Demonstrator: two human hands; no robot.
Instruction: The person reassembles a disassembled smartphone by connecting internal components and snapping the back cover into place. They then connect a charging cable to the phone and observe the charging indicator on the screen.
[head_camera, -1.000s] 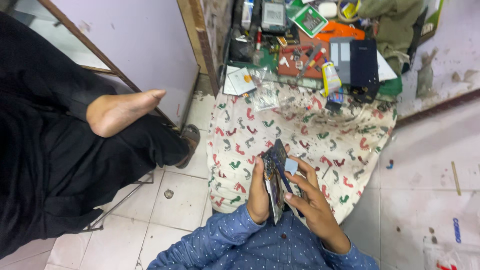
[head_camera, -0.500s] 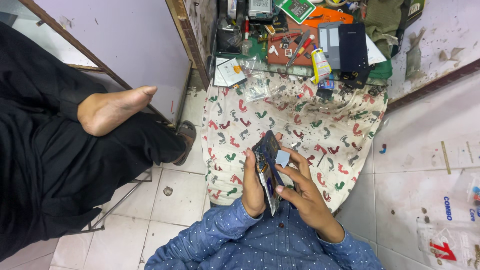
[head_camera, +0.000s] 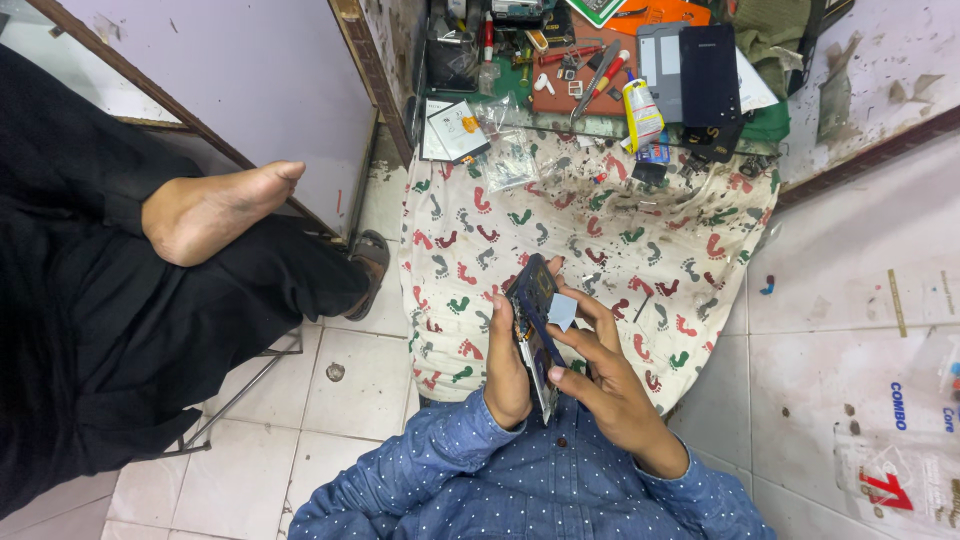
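Observation:
My left hand (head_camera: 507, 365) grips an opened dark phone (head_camera: 533, 312) by its left edge and holds it upright on edge over my lap. My right hand (head_camera: 600, 372) reaches across from the right, its fingers pinching a small pale grey square pad (head_camera: 561, 311) against the phone's inner face. Both forearms wear blue dotted sleeves (head_camera: 420, 470). Beneath the hands lies a white cloth (head_camera: 640, 230) printed with coloured footprints.
A cluttered work surface (head_camera: 600, 70) at the top holds screwdrivers, a yellow glue bottle (head_camera: 640, 110), a dark phone panel (head_camera: 709, 75) and small packets. Another person in black sits at the left with a bare foot (head_camera: 210, 210) raised. Tiled floor (head_camera: 850, 300) surrounds.
The view has shifted slightly, so the hands sit lower in frame. My hands keep the same hold on the phone, with the right fingers staying on the grey pad.

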